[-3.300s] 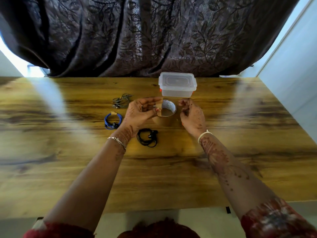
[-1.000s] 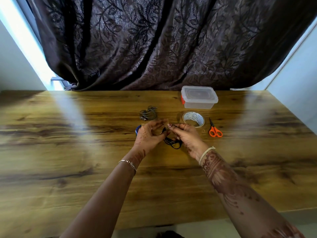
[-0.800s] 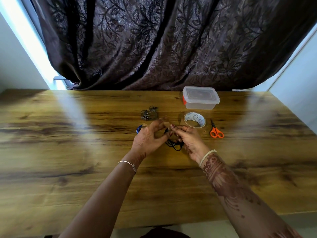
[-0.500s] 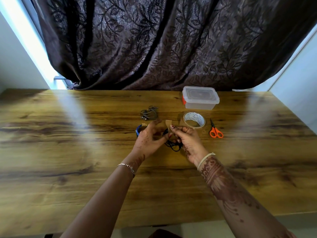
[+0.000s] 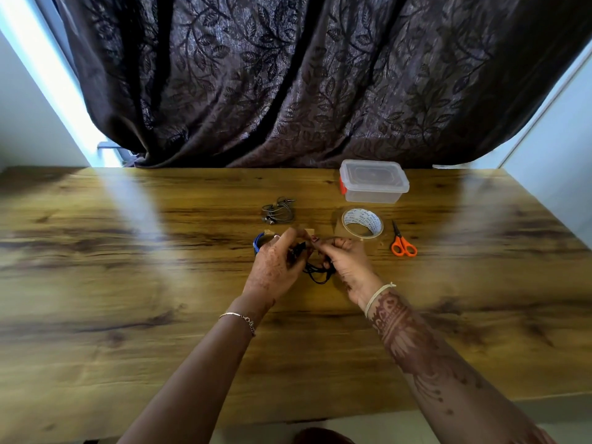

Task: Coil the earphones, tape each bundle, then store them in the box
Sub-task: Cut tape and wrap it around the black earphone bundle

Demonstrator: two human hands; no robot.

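Two bare forearms reach forward and converge. The left hand (image 5: 275, 267) and the right hand (image 5: 347, 264) meet almost fingertip to fingertip, fingers curled inward, both pinching the black earphone bundle (image 5: 318, 275) held between them, backs of the hands facing up.

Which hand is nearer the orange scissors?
Right. The right hand sits just left of the scissors, apart from them; the left hand is farther left, beyond the black earphones.
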